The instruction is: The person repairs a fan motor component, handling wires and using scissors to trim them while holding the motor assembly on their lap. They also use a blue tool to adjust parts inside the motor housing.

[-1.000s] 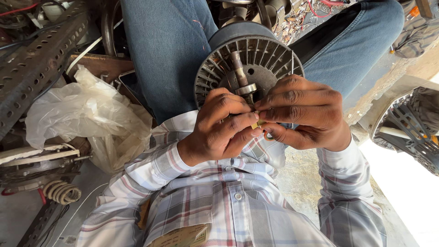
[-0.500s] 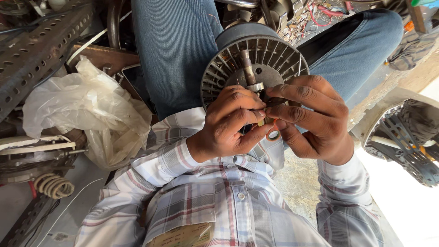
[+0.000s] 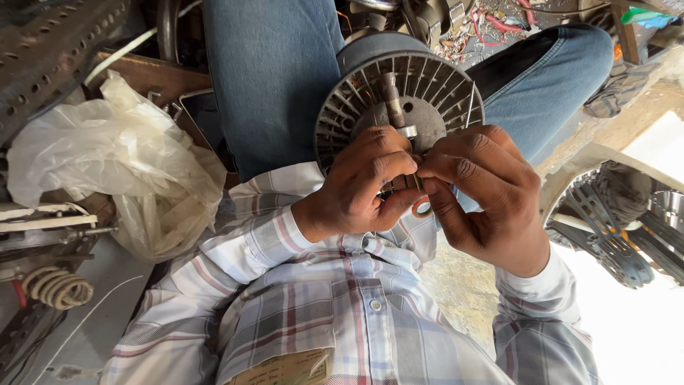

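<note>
Left hand and right hand: fingertips pinched together on a small ring. Finned motor rotor just beyond the fingers, shaft upright.

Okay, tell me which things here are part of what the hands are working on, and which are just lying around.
In use:
- left hand and right hand, pinching a small ring together
- finned round motor part with its shaft, between the knees

Lying about:
- crumpled plastic bag
- wire coil
- perforated metal bar
- second finned part, at the picture's right edge
</note>
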